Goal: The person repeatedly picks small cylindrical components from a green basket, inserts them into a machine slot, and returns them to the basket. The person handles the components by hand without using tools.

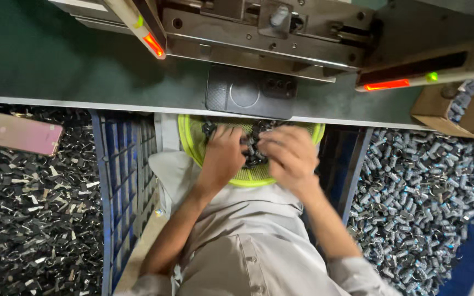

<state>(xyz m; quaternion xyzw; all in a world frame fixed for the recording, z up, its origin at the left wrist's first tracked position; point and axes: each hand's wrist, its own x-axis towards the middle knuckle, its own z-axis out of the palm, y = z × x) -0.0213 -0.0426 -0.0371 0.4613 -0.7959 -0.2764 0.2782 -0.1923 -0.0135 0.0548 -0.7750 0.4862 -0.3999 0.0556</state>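
A yellow-green mesh basket (188,143) rests on my lap just under the table edge and holds several small dark metal parts (254,154). My left hand (223,156) lies in the basket with its fingers curled down into the parts. My right hand (288,153) is beside it, fingers bent over the same pile, a little blurred. Whether either hand has a part pinched is hidden under the fingers.
A grey metal machine (259,33) with two red-lit bars stands on the dark green table (45,60). A black phone (250,92) lies at the table edge. A pink phone (22,134) lies on dark clips in the left bin. Blue crate (120,181); cardboard box (456,109); grey parts bin (423,192).
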